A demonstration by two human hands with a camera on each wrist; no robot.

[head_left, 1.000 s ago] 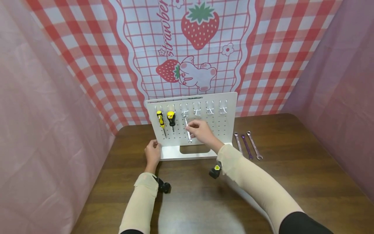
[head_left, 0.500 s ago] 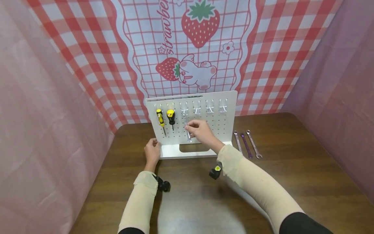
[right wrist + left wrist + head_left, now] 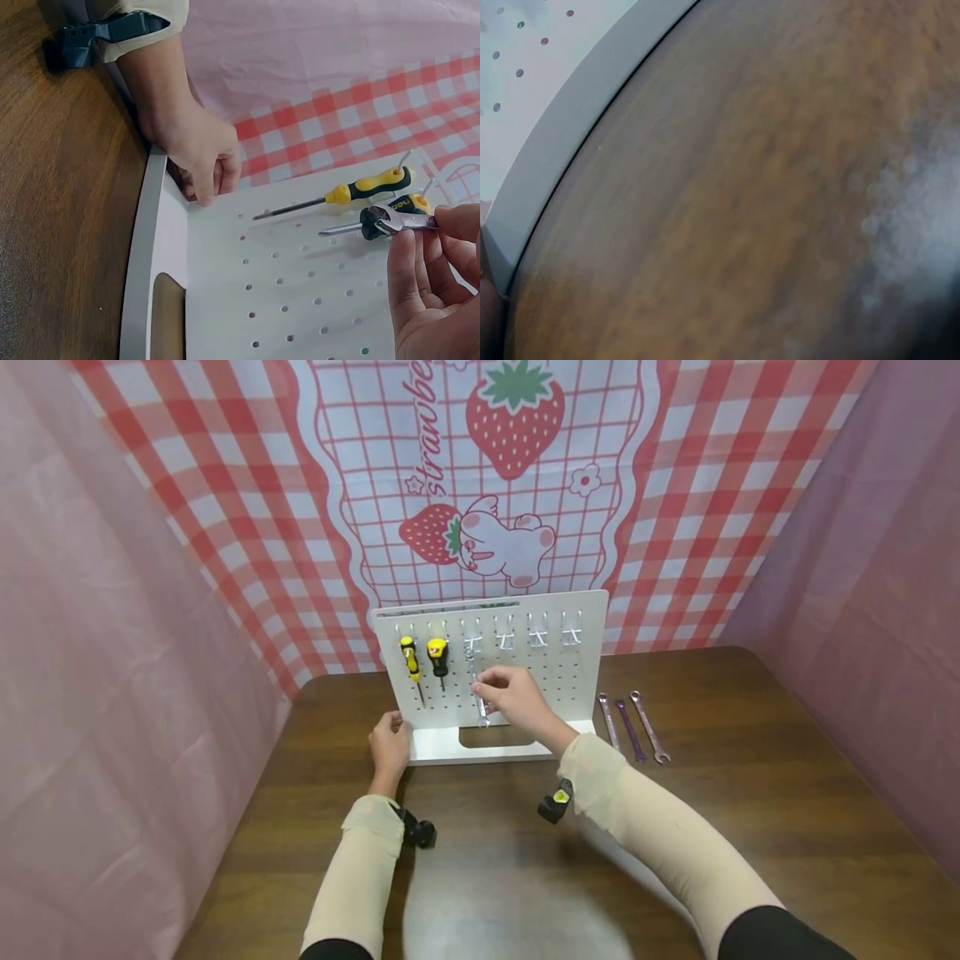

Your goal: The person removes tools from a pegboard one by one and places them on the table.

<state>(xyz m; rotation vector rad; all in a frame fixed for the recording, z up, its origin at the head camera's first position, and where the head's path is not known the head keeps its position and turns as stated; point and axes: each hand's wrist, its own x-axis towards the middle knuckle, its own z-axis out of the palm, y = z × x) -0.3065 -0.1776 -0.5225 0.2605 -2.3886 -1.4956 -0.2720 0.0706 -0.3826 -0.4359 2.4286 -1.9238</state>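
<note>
My right hand pinches a silver combination wrench between thumb and fingers, in front of the white pegboard. The wrench hangs nearly upright, its ring end right below the third hook from the left and its open jaw end down. In the right wrist view that jaw end points away from the fingers. My left hand grips the pegboard's lower left edge, with its fingers curled there in the right wrist view. Two yellow-and-black screwdrivers, a slim one and a stubby one, hang on the hooks at left.
Three more wrenches lie right of the board: a silver one, a purple one and a longer silver one. Bare hooks stick out at the board's right. A checked strawberry cloth hangs behind the wooden table.
The wrench's ring end has shifted slightly left and up toward the third hook, still pinched in my right hand. My left hand keeps its place on the board's edge.
</note>
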